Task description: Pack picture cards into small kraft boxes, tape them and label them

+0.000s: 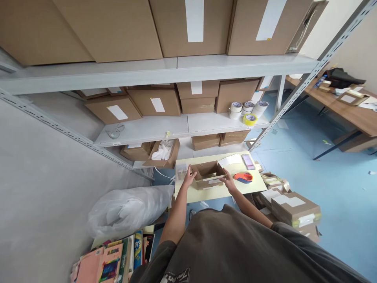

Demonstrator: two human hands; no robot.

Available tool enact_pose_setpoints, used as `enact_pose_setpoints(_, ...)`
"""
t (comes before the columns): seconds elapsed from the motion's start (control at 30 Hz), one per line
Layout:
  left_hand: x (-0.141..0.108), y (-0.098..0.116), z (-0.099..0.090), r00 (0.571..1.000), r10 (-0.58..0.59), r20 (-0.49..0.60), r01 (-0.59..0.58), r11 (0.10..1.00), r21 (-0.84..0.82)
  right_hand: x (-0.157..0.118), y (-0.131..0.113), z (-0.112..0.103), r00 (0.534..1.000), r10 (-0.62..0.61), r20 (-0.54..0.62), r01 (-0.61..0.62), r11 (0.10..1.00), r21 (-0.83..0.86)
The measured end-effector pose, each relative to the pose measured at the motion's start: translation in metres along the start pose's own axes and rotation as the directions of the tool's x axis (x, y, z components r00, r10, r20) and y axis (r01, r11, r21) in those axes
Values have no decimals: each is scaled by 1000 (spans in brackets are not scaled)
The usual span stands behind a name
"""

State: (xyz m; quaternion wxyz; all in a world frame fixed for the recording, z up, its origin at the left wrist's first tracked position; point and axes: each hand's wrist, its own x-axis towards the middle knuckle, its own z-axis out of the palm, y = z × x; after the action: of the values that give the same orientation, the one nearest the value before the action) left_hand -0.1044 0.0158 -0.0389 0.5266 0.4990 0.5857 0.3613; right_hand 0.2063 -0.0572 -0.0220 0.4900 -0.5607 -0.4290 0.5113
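An open cardboard box (209, 182) is between my two hands over the small pale yellow table (193, 195). My left hand (189, 176) grips its left side, with the thumb at the upper edge. On the opposite side my right hand (227, 179) holds the right end. The box's inside looks mostly bare, and a white label is on its near wall. Just right of my right hand lies an orange and blue tape dispenser (243, 177). Behind the box are white paper (230, 160) and a purple-white item (247, 161), blurred out. A clear plastic item (182, 171) lies by my left hand.
A metal shelf rack (159, 74) with cardboard boxes rises in front. Tape rolls (249, 119) stand on its middle shelf. A stuffed plastic bag (129, 210) and books (113, 259) are at left. Stacked cartons (295, 207) sit right of the table. A brown desk (347, 110) stands farther right.
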Motion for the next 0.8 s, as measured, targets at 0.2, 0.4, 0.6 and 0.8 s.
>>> enact_pose_setpoints(0.2, 5, 5, 7, 1000, 0, 24, 1, 1000, -16, -2, -5, -7, 993, 76, 95, -74, 997, -31)
enact_pose_setpoints(0.4, -2, 7, 11, 995, -21, -98, 23, 1000, 13, 0, 0, -5, 992, 33, 120, -13, 987, -160)
enact_pose_setpoints(0.6, -16, 14, 14, 999, 22, -43, -27, 990, -138, -3, 2, -7, 998, 54, 20, -48, 974, -223)
enact_pose_setpoints(0.8, -31, 6, 16, 999, 22, -28, -24, 997, -76, 1, 11, 4, 991, 80, -110, -91, 991, -93)
